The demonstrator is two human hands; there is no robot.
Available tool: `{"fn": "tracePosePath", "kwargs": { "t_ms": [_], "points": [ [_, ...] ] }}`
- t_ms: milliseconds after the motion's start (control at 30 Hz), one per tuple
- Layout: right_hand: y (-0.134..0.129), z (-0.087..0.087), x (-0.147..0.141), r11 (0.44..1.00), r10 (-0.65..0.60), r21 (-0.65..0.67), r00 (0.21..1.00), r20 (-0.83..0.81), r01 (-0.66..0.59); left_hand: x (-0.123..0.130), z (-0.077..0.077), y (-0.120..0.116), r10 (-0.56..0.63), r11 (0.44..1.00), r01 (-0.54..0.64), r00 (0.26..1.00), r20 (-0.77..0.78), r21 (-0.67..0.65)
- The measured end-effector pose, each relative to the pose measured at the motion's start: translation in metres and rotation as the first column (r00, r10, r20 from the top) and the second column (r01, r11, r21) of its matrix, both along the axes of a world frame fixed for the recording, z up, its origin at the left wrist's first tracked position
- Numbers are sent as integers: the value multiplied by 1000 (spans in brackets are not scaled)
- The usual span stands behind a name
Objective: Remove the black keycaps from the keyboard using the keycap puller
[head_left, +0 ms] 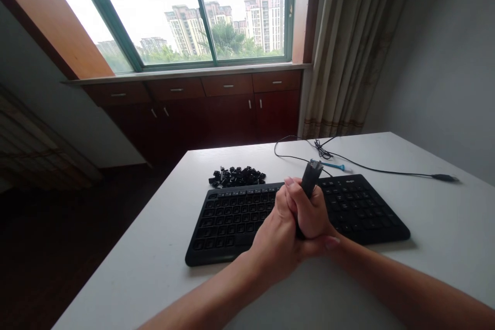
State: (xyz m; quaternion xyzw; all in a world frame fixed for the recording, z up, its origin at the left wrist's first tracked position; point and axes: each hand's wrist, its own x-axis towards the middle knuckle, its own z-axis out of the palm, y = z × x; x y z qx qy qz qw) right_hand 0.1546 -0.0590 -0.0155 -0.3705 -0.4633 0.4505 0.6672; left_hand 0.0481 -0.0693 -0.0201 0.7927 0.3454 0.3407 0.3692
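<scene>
Well, keyboard (240,215): flat on the bench (162,237) below the grip (299,216), likely for easy reach.
Loose black keys (237,177): heaped past the grip, to its left, perhaps so none get lost.
Black tool (310,179): inside the grip, leaning up, so its end is free.
Left hand (276,237) and right hand (314,214): wrapped together, clamped round the tool, maybe for a firm hold.

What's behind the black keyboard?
Loose black keys, a thin blue tool and a black cable. The held black object hides a bit of table; I can't see behind it.
</scene>
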Motion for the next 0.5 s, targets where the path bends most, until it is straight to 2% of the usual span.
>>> {"fn": "tracePosePath", "kwargs": {
  "t_ms": [233, 367, 500],
  "points": [
    [0, 8, 6, 999, 34, -11, 997, -74, -35, -11, 6, 8, -66, 997, 66, 998, 24, -35],
    [7, 14, 17, 997, -60, -48, 986, -157, 53, -28, 13, 24, -146, 984, 161, 975, -165, 82],
    [15, 20, 24, 984, -145, -141, 950, -276, 110, -42, 19, 39, -131, 938, 234, 924, -360, 257]
  ]
}}
